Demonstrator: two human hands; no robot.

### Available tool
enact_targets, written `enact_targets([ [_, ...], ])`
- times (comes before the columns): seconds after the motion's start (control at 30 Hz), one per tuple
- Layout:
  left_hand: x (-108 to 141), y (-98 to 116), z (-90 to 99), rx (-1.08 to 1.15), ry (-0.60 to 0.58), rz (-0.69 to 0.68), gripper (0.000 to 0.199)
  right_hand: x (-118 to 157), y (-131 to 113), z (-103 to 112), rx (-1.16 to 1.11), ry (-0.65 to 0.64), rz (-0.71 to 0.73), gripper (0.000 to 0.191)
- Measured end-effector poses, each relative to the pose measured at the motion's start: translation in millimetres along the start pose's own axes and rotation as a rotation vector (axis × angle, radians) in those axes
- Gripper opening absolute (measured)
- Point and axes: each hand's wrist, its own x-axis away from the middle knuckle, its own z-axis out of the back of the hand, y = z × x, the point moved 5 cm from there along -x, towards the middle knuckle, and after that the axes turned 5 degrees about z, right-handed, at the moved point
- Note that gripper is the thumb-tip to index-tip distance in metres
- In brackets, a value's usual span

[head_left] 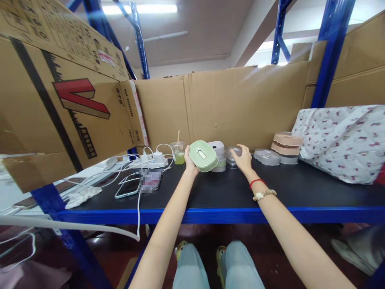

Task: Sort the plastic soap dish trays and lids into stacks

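Nearest the camera, two knees in pale trousers and yellow slippers [181, 247] are seen below the blue front edge of the shelf [270, 214]. On its dark surface, toward the left, a smartphone [127, 188] is laid flat with a white cable plugged in, beside a crumpled tissue [82, 196]. Farther back, a white power strip [148, 161] and a plastic cup [179, 153] of green drink are set. Beside that cup, a green oval lid [203, 155] is held tilted above the shelf by the left hand [190, 162], fingers closed on its left edge. Just behind it, a stack of lidded containers [218, 156] is seen. The right hand [243, 158], fingers spread and slightly curled, is rested on a clear container [232, 155] next to that stack. Farther right, a grey container [266, 156], a peach-coloured stack [286, 147] and a patterned cloth bundle [343, 140] are placed against the cardboard backing [228, 104].
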Motion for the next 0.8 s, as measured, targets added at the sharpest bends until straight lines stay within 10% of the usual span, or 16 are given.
enact_targets([
  [0.57,-1.1,-4.2,-0.9,-0.045,-0.016,0.000,0.030,10.2,20.5,0.6,0.109,-0.032,-0.357,0.049],
  [0.8,-1.3,-4.8,-0.6,-0.054,-0.020,0.000,0.031,11.4,47.7,11.3,0.093,0.305,-0.396,0.034],
])
